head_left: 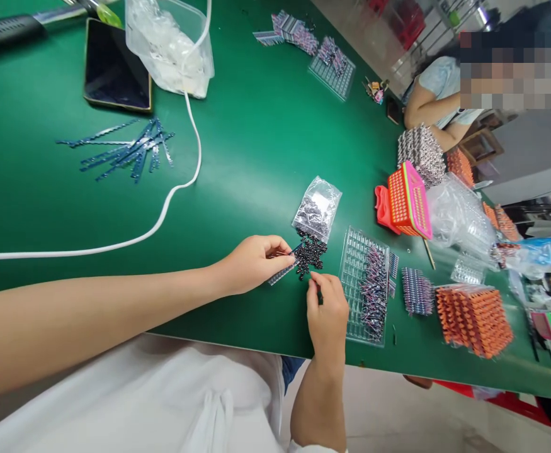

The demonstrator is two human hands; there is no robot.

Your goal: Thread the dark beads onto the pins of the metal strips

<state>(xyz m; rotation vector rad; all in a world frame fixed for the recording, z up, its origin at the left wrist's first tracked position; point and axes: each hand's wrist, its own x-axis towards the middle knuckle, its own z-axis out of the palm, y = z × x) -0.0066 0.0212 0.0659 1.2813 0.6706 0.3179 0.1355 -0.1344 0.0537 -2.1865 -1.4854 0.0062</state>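
My left hand point(259, 261) is closed in a pinch on a narrow strip of small parts point(282, 274) with thin, wire-like ends. Its fingertips are at the left side of a loose pile of small black pieces point(310, 255). Just below that pile is my right hand point(327, 305), thumb and finger drawn together; whatever they may hold is too small to make out. A clear plastic bag point(317, 211), partly filled with more dark pieces, lies against the pile's upper edge. To the right of my right hand, a clear ribbed tray point(354, 267) carries many thin purple-and-dark parts point(374, 292).
Blue strips point(133, 151), a phone point(117, 66), a white cable point(162, 217) and a plastic tub point(206, 69) occupy the left. Orange stacked parts point(473, 319) and a pink-orange basket point(402, 198) stand right. Across the green table point(251, 145) sits another person point(438, 82).
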